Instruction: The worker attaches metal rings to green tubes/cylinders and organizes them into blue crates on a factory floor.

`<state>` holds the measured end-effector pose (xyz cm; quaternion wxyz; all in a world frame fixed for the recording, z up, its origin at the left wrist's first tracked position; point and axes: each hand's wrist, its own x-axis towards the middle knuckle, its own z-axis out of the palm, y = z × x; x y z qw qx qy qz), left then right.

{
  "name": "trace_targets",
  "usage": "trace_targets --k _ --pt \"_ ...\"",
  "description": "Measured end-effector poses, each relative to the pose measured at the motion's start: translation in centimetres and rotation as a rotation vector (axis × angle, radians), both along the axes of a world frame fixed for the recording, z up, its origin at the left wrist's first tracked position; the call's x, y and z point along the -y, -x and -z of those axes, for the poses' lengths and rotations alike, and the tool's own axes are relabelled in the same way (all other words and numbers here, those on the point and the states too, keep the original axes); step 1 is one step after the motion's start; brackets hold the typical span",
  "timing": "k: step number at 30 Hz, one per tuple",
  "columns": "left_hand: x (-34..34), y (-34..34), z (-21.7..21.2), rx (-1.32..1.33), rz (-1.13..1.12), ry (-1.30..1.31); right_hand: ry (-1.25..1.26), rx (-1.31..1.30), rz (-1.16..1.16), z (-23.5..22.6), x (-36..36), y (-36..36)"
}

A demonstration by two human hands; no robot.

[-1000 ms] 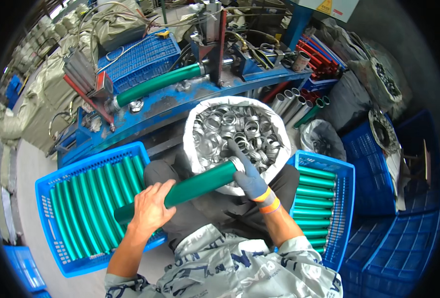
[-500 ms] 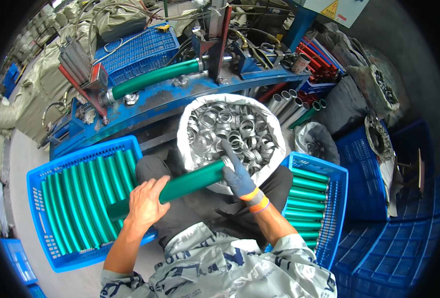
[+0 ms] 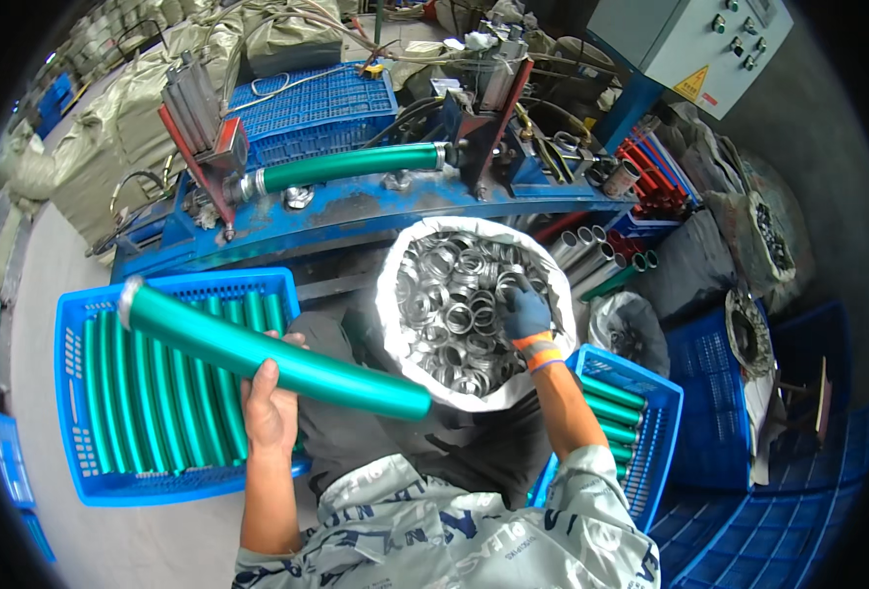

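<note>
My left hand (image 3: pixel 271 402) is wrapped round the middle of a shiny green tube (image 3: pixel 287 365), which slants over my lap. A silver metal ring (image 3: pixel 130 299) sits on the tube's raised left end; its right end, without a ring, lies by the sack's near rim. My right hand (image 3: pixel 528 316), in a grey-blue glove with an orange cuff, reaches into a white sack (image 3: pixel 391 339) among loose metal rings (image 3: pixel 459 316). Its fingertips are partly hidden there, so I cannot make out whether they grip a ring.
Left of me stands a blue crate (image 3: pixel 79 481) of green tubes; a second blue crate (image 3: pixel 658 432) with tubes is on the right. Ahead, a blue machine bench (image 3: pixel 356 201) holds another green tube (image 3: pixel 356 165) between its ends. A grey control box (image 3: pixel 689 59) hangs back right.
The tube has turned: its ringed end, formerly by my right hand, now points up left. My right hand has left the tube and moved right into the rings.
</note>
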<state>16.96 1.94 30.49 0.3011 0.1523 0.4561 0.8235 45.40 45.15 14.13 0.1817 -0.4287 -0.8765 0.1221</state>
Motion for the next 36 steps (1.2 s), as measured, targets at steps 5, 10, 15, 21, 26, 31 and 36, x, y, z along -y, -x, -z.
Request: trace_targets --k 5,10,15,21,26,31,36 --pt "-1.8 -1.5 3.8 0.387 0.062 -0.128 0.545 -0.392 -0.31 -5.6 8.7 -0.4" --pt "-4.9 -3.5 6.1 0.463 0.098 -0.052 1.225 -1.142 -0.418 -11.2 14.1 -0.7" --pt "-5.1 -5.1 5.8 0.392 0.076 0.05 1.169 -1.331 -0.326 -8.6 16.2 1.3" --pt "-4.2 -5.3 6.1 0.398 0.018 0.028 0.938 -0.878 -0.32 -12.3 18.4 2.0" --pt "-4.6 -5.4 6.1 0.396 -0.008 0.023 0.657 -0.871 -0.378 -11.5 18.4 2.9" --pt "-5.4 -4.5 6.5 0.343 -0.019 0.038 0.621 -0.871 -0.365 -10.9 17.9 4.3" --pt "-5.1 -2.2 6.2 0.41 -0.019 -0.044 0.717 -0.849 -0.456 -12.0 14.5 5.4"
